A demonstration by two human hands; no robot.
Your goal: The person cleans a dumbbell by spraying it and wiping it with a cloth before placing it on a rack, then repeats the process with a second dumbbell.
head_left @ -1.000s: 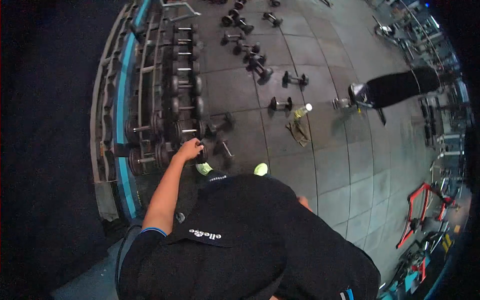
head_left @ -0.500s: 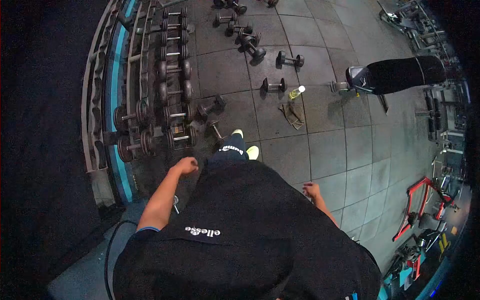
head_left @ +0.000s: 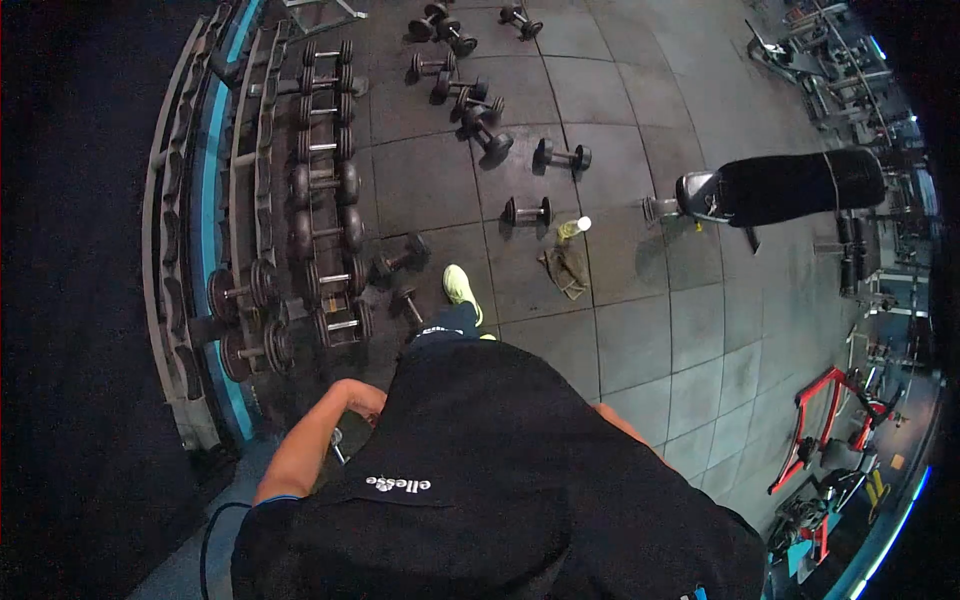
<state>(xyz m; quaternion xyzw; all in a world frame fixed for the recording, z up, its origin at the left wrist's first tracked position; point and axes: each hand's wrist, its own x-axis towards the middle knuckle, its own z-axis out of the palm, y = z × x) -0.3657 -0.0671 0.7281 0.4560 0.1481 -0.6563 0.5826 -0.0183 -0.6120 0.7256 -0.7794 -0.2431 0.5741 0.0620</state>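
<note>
My left hand (head_left: 366, 399) hangs low beside the front of my black shirt (head_left: 480, 440), its fingers mostly hidden, so whether it is closed does not show. Close by it, below the wrist, is a small metal-ended object (head_left: 338, 444) that I cannot identify. On my right only a strip of forearm (head_left: 622, 424) shows; the right hand is behind the shirt. A yellow-green shoe (head_left: 460, 286) stands forward on the floor, near a dumbbell (head_left: 408, 306) lying left of it.
A dumbbell rack (head_left: 330, 180) runs along the left. Several loose dumbbells, one nearby (head_left: 528, 212), lie ahead. A bottle (head_left: 573, 228) and a brown cloth (head_left: 566, 272) are on the rubber floor. To the right are a black padded bench (head_left: 800, 188) and a red-framed machine (head_left: 812, 420).
Both hands have drawn in toward my body, and the right hand has gone out of sight behind the shirt. One shoe has come forward. The floor and dumbbells sit lower in view.
</note>
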